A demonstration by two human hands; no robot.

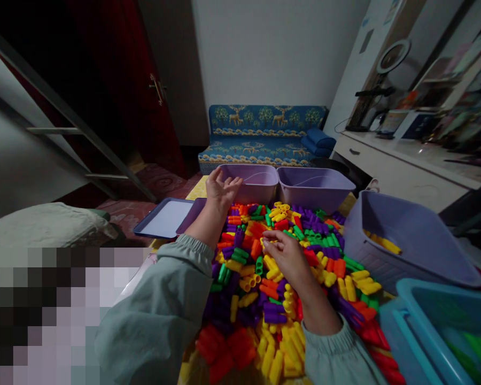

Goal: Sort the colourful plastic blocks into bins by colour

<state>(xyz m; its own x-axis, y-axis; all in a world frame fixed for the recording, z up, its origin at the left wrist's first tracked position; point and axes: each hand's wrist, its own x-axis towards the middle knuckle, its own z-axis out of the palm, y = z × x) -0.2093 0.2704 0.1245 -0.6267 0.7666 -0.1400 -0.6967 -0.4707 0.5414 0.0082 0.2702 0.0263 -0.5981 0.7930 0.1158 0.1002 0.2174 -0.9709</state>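
My left hand (223, 188) is raised at the near rim of the far-left purple bin (256, 187), palm turned up and fingers spread, holding nothing visible. Over the middle of a large heap of plastic tube-shaped building pieces (244, 256) is my right hand (286, 254). Its thumb and fingertips come together beside orange and yellow pieces; whether something is pinched there I cannot make out. The pieces are red, orange, yellow, green and purple, several joined in rows. A joined red cluster (225, 350) lies at the near edge.
A second purple bin (316, 187) stands at the back. On the right are a purple bin (409, 240) with yellow pieces and a blue bin (420, 321) with green ones. A tray-like lid (166, 218) lies left. Behind are a patterned sofa (260, 147) and a white desk (404, 160).
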